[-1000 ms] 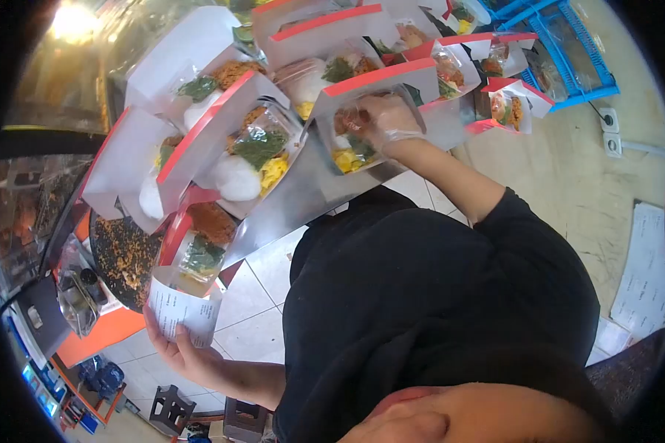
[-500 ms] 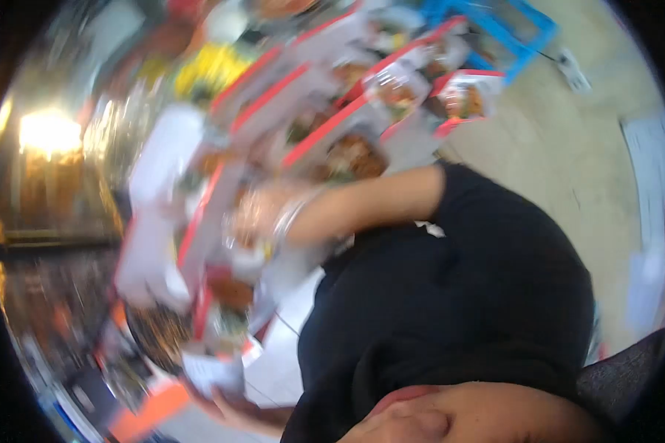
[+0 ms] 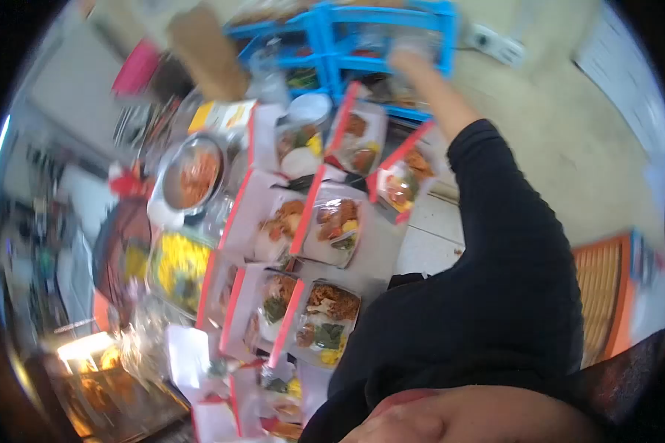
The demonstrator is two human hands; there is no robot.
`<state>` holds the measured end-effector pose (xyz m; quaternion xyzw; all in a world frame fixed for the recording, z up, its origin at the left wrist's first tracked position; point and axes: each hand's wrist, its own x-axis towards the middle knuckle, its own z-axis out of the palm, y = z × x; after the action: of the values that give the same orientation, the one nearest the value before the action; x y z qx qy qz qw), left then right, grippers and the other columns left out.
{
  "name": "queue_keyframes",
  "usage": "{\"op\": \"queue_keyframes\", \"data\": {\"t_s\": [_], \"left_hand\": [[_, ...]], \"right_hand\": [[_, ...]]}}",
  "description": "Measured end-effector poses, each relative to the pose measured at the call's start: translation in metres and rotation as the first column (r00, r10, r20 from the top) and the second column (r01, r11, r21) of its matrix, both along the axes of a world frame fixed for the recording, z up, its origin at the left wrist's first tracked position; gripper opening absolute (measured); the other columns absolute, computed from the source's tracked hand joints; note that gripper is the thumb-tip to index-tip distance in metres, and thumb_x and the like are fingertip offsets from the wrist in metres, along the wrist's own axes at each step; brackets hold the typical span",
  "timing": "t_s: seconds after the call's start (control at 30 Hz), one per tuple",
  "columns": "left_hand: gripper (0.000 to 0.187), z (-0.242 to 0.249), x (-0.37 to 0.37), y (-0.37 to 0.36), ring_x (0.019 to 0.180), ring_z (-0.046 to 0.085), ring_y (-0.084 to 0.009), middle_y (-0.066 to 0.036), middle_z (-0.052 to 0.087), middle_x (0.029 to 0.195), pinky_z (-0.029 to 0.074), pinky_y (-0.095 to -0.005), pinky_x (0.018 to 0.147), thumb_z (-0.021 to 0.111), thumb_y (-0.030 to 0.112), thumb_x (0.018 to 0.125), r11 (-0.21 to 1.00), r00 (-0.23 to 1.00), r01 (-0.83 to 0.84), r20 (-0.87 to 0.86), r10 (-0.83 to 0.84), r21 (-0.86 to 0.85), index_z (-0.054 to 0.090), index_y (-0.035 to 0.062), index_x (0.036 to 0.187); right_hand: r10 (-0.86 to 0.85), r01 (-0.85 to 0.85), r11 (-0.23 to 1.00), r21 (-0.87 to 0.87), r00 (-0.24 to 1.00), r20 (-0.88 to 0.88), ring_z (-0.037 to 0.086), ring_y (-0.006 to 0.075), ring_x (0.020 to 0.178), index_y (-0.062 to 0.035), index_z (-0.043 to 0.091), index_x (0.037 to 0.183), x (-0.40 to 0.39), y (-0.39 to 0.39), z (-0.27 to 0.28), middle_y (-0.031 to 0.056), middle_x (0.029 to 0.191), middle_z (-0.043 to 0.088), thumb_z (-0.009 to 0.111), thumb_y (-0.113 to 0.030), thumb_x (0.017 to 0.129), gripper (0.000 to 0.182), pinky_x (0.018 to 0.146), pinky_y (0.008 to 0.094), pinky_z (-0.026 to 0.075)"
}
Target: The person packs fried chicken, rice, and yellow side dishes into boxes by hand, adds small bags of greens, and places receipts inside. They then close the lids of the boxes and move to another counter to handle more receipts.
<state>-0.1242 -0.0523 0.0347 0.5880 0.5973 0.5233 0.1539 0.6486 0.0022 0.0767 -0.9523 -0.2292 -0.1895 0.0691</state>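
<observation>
My right hand (image 3: 412,57), in a clear plastic glove, reaches into the blue plastic rack (image 3: 324,44) at the top of the view. Motion blurs its fingers, so whether they hold anything cannot be told. Clear plastic bags or wrapped things lie dimly inside the rack around it. Below the hand stands an open food box (image 3: 405,176) with red edges, nearest to my forearm. Another open box (image 3: 358,136) beside it holds brown and yellow food. My left hand is out of view.
Several open boxes, including a filled meal box (image 3: 325,321), crowd the table. A metal bowl of reddish food (image 3: 193,173) and a tray of yellow food (image 3: 181,269) stand beyond them. A lit glass display case (image 3: 114,391) is at lower left; a power strip (image 3: 496,46) is near the rack.
My right hand has moved from over the boxes to the blue rack. My left hand, earlier holding a white item, has left the view. The camera's view has swung toward the rack.
</observation>
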Motion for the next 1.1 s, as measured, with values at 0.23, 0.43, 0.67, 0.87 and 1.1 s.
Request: {"op": "queue_keyframes", "data": {"t_s": [0.23,0.43,0.67,0.87,1.1], "left_hand": [[0.053,0.059,0.084,-0.014,0.113,0.040,-0.0247,-0.014,0.040,0.126,0.029,-0.0363,0.097,0.043,0.001,0.072,0.947,0.944,-0.301,0.101,0.313,-0.112,0.040,0.0010,0.125],[0.053,0.043,0.064,-0.027,0.111,0.042,-0.0249,-0.015,0.041,0.124,0.031,-0.0355,0.096,0.045,0.000,0.072,0.920,0.899,-0.368,0.201,0.389,-0.134,0.040,0.0000,0.125],[0.050,0.043,0.005,-0.047,0.109,0.043,-0.0235,-0.015,0.043,0.122,0.032,-0.0348,0.094,0.043,-0.002,0.074,0.837,0.825,-0.540,0.143,0.547,-0.084,0.041,0.0010,0.124],[0.050,0.030,-0.097,-0.090,0.112,0.042,-0.0234,-0.014,0.041,0.124,0.032,-0.0343,0.094,0.042,-0.003,0.074,0.838,0.809,-0.541,0.226,0.542,-0.074,0.043,0.0027,0.123],[0.048,0.008,-0.201,-0.169,0.113,0.041,-0.0260,-0.014,0.040,0.125,0.033,-0.0370,0.094,0.042,0.001,0.075,0.771,0.749,-0.621,0.180,0.637,-0.142,0.043,0.0026,0.123]], "right_hand": [[0.178,-0.095,0.881,-0.464,0.975,0.137,0.060,0.0299,0.081,-0.0082,0.063,0.084,0.159,0.016,-0.039,0.0117,0.081,0.063,0.049,-0.028,0.078,0.025,0.071,0.0418,0.045],[0.201,-0.120,0.859,-0.497,0.973,0.113,0.060,0.0300,0.080,-0.0076,0.062,0.084,0.155,0.018,-0.024,0.0101,0.078,0.062,0.048,-0.029,0.079,0.026,0.072,0.0408,0.045],[0.680,-0.586,0.732,0.348,0.585,-0.442,0.054,0.0196,0.067,0.0025,0.058,0.090,-0.143,0.062,0.065,0.0091,0.077,0.059,0.051,-0.007,0.078,0.017,0.059,0.0281,0.042],[0.976,-0.617,0.112,0.779,-0.079,-0.204,0.059,0.0183,0.069,-0.0024,0.058,0.096,-0.410,0.072,0.049,0.0116,0.081,0.062,0.053,-0.031,0.083,0.032,0.057,0.0295,0.048],[0.120,-0.730,-0.177,0.661,-0.682,-0.721,0.057,0.0142,0.083,-0.0083,0.060,0.101,-0.652,0.147,-0.053,0.0082,0.087,0.061,0.051,-0.019,0.081,0.024,0.070,0.0283,0.044]]}}
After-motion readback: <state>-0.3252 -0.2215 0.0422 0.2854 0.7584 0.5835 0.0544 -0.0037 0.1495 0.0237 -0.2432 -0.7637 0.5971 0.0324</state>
